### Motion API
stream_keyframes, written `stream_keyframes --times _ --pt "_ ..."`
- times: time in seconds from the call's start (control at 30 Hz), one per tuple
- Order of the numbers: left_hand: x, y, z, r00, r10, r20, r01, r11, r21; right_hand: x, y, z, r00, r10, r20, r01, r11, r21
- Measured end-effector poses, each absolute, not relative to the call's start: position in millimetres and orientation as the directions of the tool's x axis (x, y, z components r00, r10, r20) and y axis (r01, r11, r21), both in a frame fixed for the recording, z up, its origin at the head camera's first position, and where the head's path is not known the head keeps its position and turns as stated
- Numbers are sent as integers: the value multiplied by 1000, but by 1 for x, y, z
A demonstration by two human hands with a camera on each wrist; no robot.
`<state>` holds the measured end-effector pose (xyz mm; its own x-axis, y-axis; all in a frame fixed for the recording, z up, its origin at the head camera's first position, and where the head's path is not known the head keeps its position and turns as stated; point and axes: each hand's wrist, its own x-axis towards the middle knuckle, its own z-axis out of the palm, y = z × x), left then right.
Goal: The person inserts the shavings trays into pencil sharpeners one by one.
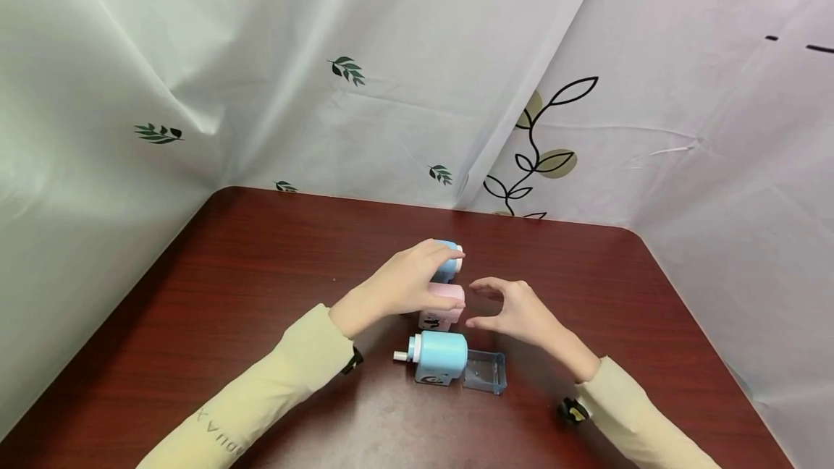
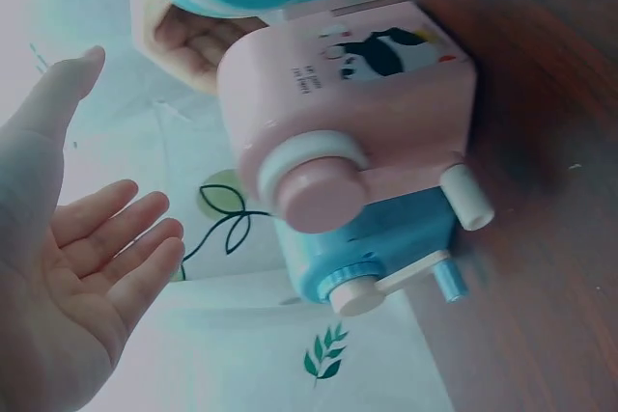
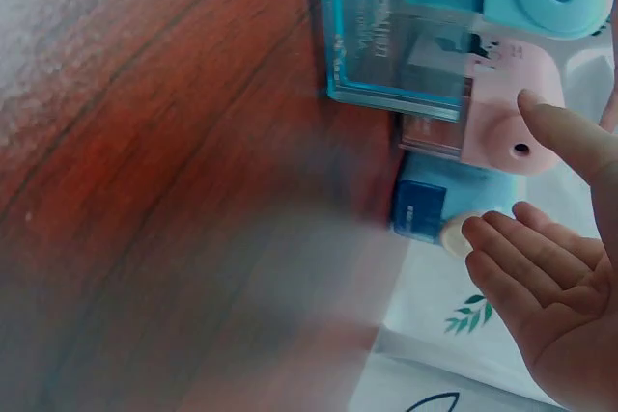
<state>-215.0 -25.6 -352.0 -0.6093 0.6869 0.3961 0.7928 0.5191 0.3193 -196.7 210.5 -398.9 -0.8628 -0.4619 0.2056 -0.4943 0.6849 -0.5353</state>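
Three hand-crank pencil sharpeners stand in a row. Nearest is the light-blue pencil sharpener [image 1: 444, 355], its clear drawer [image 1: 484, 370] pulled out to the right. Behind it comes the pink pencil sharpener [image 2: 357, 94], printed with a panda-like picture. A darker blue pencil sharpener [image 3: 463, 185] is farthest back, partly covered by a hand in the head view. My left hand [image 1: 405, 279] hovers beside the pink and far blue ones, thumb and fingers spread apart, holding nothing. To their right, my right hand [image 1: 520, 313] faces it with thumb and fingers apart, also holding nothing.
The sharpeners stand on a dark red-brown wooden table [image 1: 274, 266]. White curtain sheeting [image 1: 274, 56] with leaf prints hangs behind the table and along its sides. A dark band with a device [image 1: 573, 410] sits at the right wrist.
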Motion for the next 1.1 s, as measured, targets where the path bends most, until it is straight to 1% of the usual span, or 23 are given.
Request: stream_keyframes --times 0.13,0.47,0.63,0.8,0.97,1.1 --pt "-212 -29 -348 -599 677 427 801 505 323 -192 213 -393 -863 -453 221 -495 680 -541" --pt "-201 -33 -345 -566 695 444 824 456 337 -178 216 -380 -846 -451 284 -530 662 -529" --pt "-193 -34 -342 -558 726 402 827 442 347 -170 220 -376 -841 -450 301 -541 675 -502" --pt "-185 -37 -344 -557 751 354 825 453 337 -163 225 -375 -846 -455 279 -533 689 -491" --pt "-182 -37 -354 -538 773 337 838 444 319 -157 231 -378 -853 -464 240 -519 699 -492" --pt "-179 -36 -362 -531 785 321 839 431 332 -154 236 -385 -851 -487 198 -517 707 -483"
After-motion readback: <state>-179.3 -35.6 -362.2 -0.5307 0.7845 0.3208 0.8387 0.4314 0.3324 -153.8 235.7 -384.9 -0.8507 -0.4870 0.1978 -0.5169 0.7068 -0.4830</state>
